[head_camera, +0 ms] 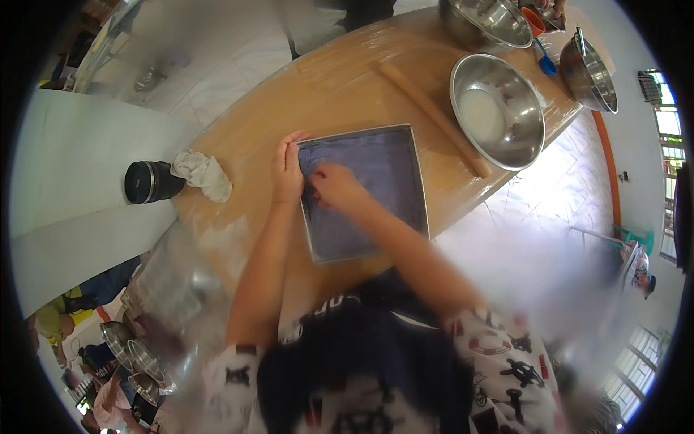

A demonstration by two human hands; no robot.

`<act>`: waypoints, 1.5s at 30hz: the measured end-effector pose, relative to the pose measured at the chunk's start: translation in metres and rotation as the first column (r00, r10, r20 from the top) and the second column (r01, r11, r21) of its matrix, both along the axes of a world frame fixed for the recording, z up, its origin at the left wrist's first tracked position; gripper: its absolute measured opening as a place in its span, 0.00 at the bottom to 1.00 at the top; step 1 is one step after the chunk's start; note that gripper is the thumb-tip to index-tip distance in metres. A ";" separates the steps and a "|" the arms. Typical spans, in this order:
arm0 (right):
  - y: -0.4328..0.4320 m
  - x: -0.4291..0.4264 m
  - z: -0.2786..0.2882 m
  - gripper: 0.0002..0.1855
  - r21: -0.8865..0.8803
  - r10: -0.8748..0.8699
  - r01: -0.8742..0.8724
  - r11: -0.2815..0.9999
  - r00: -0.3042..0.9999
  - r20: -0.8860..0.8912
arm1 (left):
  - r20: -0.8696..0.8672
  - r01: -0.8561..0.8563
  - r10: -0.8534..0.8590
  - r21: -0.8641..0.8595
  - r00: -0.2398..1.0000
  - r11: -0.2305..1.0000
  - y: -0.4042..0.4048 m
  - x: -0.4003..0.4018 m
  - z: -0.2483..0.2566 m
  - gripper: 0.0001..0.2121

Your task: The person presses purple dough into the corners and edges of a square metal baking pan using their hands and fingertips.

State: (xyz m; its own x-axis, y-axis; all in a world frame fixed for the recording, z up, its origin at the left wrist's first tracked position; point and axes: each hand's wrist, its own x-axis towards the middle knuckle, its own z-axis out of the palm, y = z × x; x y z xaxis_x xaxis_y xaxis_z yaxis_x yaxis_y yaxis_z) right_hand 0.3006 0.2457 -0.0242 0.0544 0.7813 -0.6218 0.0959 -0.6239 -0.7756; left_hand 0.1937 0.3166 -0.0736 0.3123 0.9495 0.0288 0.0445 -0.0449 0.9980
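Observation:
In front of me on the wooden table lies a square metal baking pan [419,179]. A smooth purple-grey layer [374,190] covers its bottom, rough and wrinkled near the far left corner. My left hand [288,168] holds the pan's left side, with its fingertips at that corner. Inside the pan, my right hand [335,185] is low over the left part of the layer with fingers curled in. Blur and the hand itself hide whether anything is pinched between those fingers.
A wooden rolling pin [434,119] lies right of the pan, beside a steel bowl [528,108] with whitish contents. Farther back are more steel bowls [466,27], a blue scoop [547,66] and another person's hand [559,7]. A cloth [203,176] and black container [152,182] sit left.

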 end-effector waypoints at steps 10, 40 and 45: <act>0.022 0.000 -0.014 0.12 -0.096 -0.310 0.295 0.951 0.878 -0.365 | -0.081 -0.049 0.038 -0.141 0.996 0.989 -0.011 0.009 0.016 0.13; -0.020 -0.011 0.000 0.12 -0.149 0.039 -0.064 0.987 0.986 -0.162 | -0.074 -0.043 0.049 0.089 0.996 0.995 -0.005 0.000 0.001 0.13; -0.043 -0.043 -0.022 0.08 0.314 -0.099 -0.116 0.942 0.800 0.592 | -0.155 0.018 0.010 0.178 0.988 0.984 -0.001 0.008 0.000 0.14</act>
